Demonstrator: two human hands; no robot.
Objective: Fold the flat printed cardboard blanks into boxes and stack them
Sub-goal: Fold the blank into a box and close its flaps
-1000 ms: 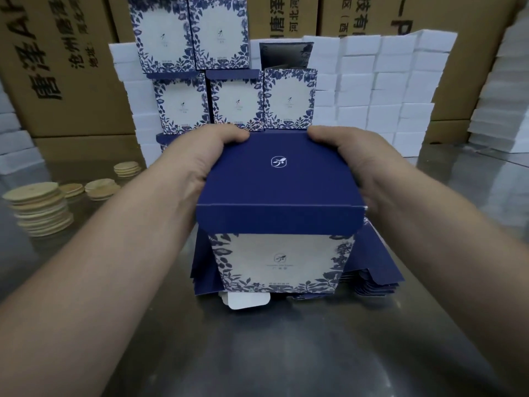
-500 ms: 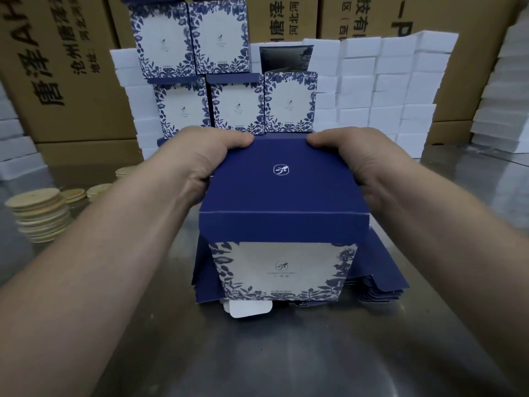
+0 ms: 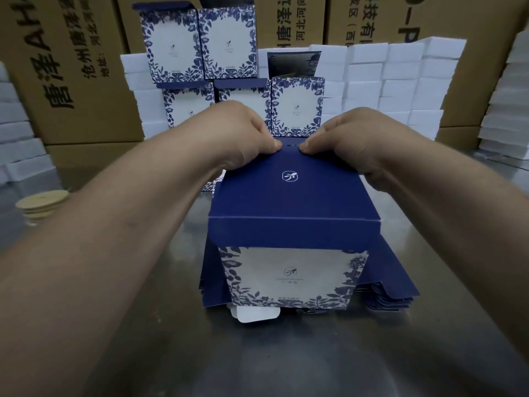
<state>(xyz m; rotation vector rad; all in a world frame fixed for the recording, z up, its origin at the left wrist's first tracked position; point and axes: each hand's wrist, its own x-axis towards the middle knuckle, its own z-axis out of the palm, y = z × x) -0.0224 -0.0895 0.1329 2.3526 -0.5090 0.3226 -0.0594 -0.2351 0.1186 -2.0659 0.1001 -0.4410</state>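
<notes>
A blue and white floral box [image 3: 292,224] stands upright on a pile of flat blue blanks [image 3: 386,285], its dark blue lid with a white logo facing up. My left hand [image 3: 237,136] and my right hand [image 3: 352,138] grip the lid's far edge, thumbs almost touching at its middle. Behind them folded boxes [image 3: 297,107] are stacked in two rows against the back; the lower ones are partly hidden by my hands.
The steel table [image 3: 257,362] stretches toward me. Round wooden lids [image 3: 40,202] lie at the left. White boxes [image 3: 400,81] are stacked behind and at both sides, in front of large brown cartons [image 3: 74,70].
Both hands have slid inward along the lid's far edge until the thumbs nearly meet. The box sits a little lower and closer to the blanks.
</notes>
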